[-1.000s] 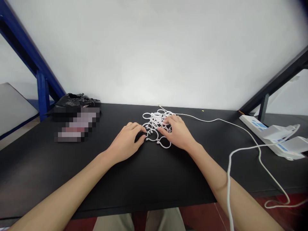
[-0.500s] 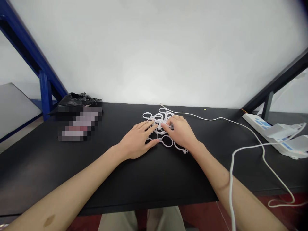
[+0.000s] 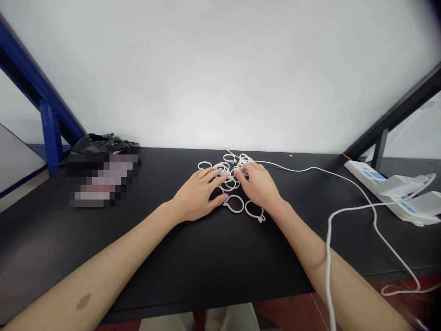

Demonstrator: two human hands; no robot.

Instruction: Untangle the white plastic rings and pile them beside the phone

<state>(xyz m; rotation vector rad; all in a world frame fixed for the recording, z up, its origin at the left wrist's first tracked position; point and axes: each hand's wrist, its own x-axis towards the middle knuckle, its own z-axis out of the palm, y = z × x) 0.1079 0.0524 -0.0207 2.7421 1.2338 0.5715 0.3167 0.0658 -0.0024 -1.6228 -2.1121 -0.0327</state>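
Observation:
A heap of several white plastic rings (image 3: 230,174) lies on the black table (image 3: 193,257) near its far edge. My left hand (image 3: 200,198) rests palm down at the heap's left side, fingers stretched out over the rings. My right hand (image 3: 260,186) lies on the heap's right side, its fingers curled down onto the rings; whether it grips one I cannot make out. Two rings (image 3: 234,203) lie loose on the table just in front of both hands.
A white cable (image 3: 330,220) runs from the heap across the table's right side and down over my right forearm. A white power strip with plugs (image 3: 396,191) sits at the right. A black bag (image 3: 99,143) and a blurred-out object (image 3: 101,179) lie at the left.
My left hand moved right, onto the heap, and opened its fingers flat. The right hand shifted slightly, and two rings now lie spread toward me.

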